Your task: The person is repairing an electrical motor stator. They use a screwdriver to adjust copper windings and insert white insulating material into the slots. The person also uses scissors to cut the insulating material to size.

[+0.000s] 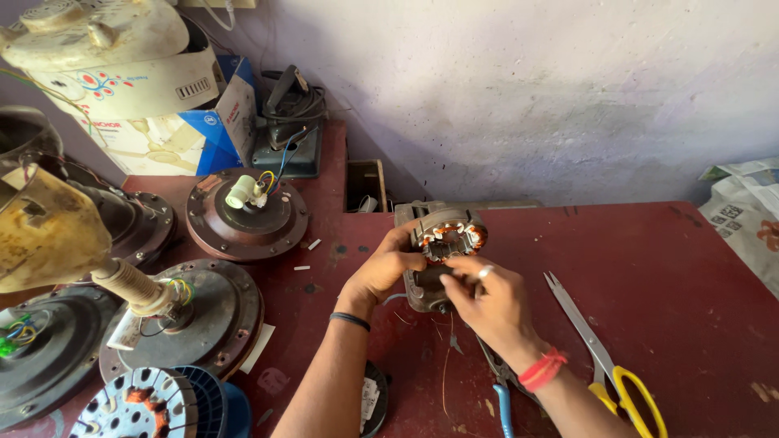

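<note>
Nearest edge: a blue spool (pixel 213 397) beside a round stator disc (pixel 134 405), and blue-handled pliers (pixel 501 389) lying partly under the right wrist.
Scissors: yellow-handled scissors (pixel 604 357) lie flat on the red table (pixel 665 284), just right of the right forearm, blades pointing away.
Right hand: the right hand (pixel 487 304) has a ring and a red wrist thread; its fingers pinch at the front of the small motor, clenched on its lower edge.
Left hand: the left hand (pixel 385 268) grips the motor's left side, thumb over the rim.
Motor: the small motor (pixel 442 243) with copper windings is held between both hands, tilted up, its base on the table mid-way back.
Left side: brown ceiling fan motors (pixel 243 215) with coloured wires sit on the table.
Far: cardboard boxes (pixel 219 113) against the wall (pixel 527 89).
</note>
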